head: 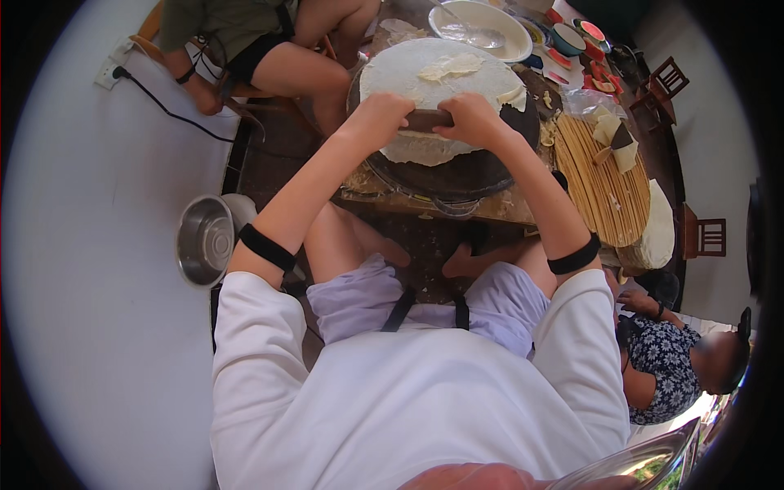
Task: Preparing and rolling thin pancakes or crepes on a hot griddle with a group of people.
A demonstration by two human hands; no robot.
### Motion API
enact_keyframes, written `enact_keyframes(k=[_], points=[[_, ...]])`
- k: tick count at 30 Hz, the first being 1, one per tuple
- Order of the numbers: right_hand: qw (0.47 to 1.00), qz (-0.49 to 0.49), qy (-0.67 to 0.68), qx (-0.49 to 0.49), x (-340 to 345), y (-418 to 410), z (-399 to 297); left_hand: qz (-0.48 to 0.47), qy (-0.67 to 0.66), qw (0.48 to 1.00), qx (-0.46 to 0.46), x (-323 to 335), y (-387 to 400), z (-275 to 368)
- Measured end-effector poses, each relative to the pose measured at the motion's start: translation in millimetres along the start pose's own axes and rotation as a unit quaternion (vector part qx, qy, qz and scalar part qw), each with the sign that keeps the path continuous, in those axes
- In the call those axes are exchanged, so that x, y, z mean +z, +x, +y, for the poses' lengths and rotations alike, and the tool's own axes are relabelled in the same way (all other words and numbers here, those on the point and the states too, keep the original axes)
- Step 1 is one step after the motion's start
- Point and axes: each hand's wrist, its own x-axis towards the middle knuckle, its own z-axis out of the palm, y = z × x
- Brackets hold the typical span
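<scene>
A thin, pale sheet of batter or flatbread (392, 76) covers much of a large round black griddle (453, 174). Both of my hands grip the ends of a brown scraper, apparently wooden (427, 119), lying across the sheet's near part. My left hand (386, 116) holds its left end and my right hand (471, 119) its right end. A crumpled, yellowish piece (450, 66) rests on the sheet beyond the scraper. The sheet's right edge is torn and lifted. Part of the dark griddle shows at the near and right sides.
A white basin with a ladle (520, 43) stands behind the griddle. Right of it lie a round slatted mat (588, 190), a spatula (603, 155) and watermelon pieces (558, 59). A metal bowl (205, 242) is at left. People sit at upper left and lower right.
</scene>
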Motion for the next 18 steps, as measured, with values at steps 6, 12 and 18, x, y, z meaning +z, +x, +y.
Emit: enact_keyframes(k=[6, 12, 18], points=[[1.000, -0.006, -0.005, -0.010, 2, -7, -6, -0.005, 0.006, 1.000, -0.004, 1, -10, 6], [1.000, 0.006, -0.010, -0.022, 5, -20, -14, 0.009, 0.014, 1.000, 0.017, 2, -21, 19], [1.000, -0.001, 0.005, -0.016, 6, -53, -30, -0.002, -0.006, 1.000, 0.028, 2, -40, 44]])
